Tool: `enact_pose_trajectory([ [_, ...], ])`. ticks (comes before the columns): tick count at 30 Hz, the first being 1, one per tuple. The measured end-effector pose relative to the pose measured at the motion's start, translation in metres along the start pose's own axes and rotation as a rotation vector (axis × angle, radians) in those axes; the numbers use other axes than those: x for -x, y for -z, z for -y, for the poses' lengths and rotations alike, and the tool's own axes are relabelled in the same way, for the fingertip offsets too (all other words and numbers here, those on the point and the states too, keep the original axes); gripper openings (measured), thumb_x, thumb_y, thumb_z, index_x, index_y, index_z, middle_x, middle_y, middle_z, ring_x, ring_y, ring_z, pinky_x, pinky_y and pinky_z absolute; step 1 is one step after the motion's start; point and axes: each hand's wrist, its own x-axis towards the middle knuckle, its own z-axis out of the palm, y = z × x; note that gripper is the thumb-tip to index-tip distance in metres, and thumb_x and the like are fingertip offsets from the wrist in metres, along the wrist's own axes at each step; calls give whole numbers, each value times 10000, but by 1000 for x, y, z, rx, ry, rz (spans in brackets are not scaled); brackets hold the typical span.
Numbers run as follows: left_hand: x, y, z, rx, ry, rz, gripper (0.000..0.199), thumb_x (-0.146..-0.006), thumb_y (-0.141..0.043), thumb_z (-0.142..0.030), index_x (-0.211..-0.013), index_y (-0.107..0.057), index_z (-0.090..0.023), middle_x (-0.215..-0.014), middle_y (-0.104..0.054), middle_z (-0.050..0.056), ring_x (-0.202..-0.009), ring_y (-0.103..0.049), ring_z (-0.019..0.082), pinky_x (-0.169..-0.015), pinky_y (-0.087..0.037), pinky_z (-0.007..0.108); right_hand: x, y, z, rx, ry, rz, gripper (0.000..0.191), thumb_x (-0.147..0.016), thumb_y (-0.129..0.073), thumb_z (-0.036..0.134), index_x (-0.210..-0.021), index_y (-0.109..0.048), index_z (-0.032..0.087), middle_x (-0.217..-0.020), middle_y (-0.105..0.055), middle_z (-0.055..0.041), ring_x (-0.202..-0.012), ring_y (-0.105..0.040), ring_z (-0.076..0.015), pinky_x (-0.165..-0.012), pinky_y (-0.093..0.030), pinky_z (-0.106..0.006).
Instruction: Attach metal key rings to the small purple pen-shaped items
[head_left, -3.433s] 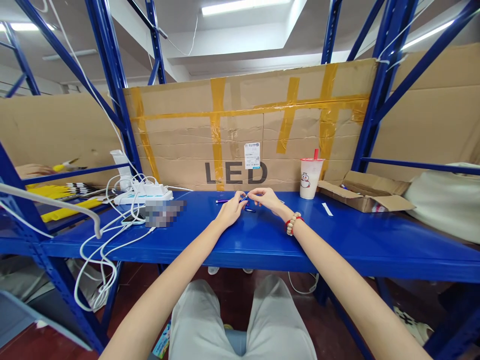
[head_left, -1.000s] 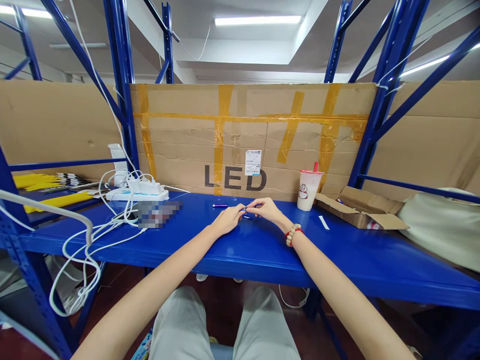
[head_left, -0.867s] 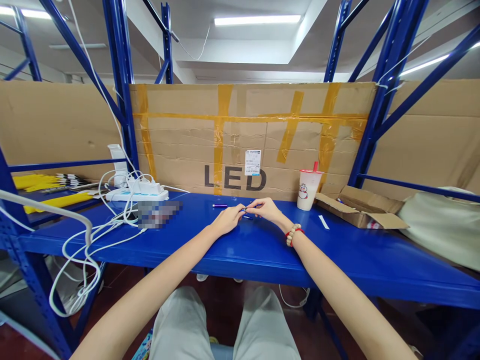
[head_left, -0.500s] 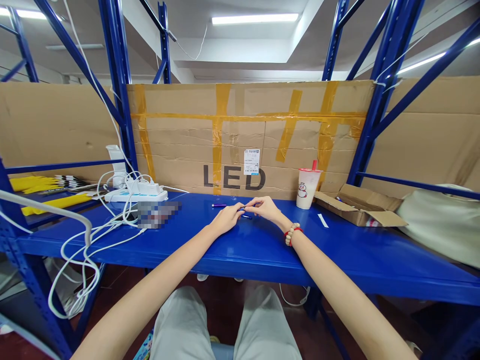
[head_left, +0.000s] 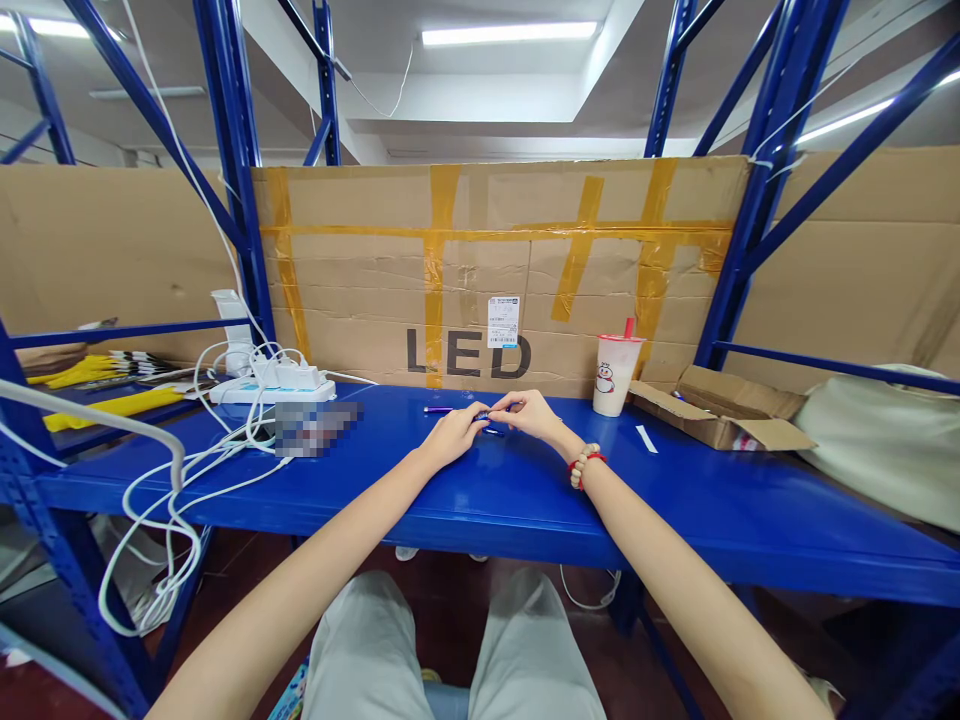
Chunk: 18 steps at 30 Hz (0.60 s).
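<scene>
Over the middle of the blue table [head_left: 360, 490], my left hand [head_left: 453, 436] and my right hand [head_left: 527, 413] meet at the fingertips. Both are closed in a pinch on one small dark blue piece [head_left: 482, 416], mostly covered by my fingers; it looks like part of a pen. Just beyond my left hand lies a slim purple-blue pen-like stick [head_left: 437, 410], its right end hidden by the fingers. A short blue piece [head_left: 493, 432] rests on the tabletop under my hands, between them.
White cables and a power strip [head_left: 274, 388] crowd the left, near a blurred-out patch. Right of my hands stand a lidded cup [head_left: 616, 378], a paper strip [head_left: 646, 439], an open carton [head_left: 720, 412] and a pale bag [head_left: 885, 445]. A cardboard panel [head_left: 360, 280] closes the back.
My hands stay in nearly the same place, with slight finger movement around the small piece. At the far left, a brownish shape has appeared above the yellow items.
</scene>
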Motion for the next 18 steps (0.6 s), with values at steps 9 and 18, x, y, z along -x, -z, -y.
enact_pose_trajectory([
  [9, 0, 0, 1, 4, 21, -8, 229, -867, -386, -290, -1051, -509, -230, -846, -656, 17, -823, -622, 176, -759, -459, 276, -2, -1, -5, -15, -5, 12, 412, -545, -708, 475, -729, -682, 107, -574, -618, -41, -432, -468, -86, -429, -376, -221],
  [18, -5, -3, 6, 53, 33, -24, 249, -884, -338, -313, -973, -536, -191, -733, -627, 15, -722, -609, 165, -731, -448, 271, -4, -4, -3, -69, 16, 0, 400, -624, -658, 481, -771, -672, 109, -637, -622, -42, -434, -448, -66, -405, -349, -197],
])
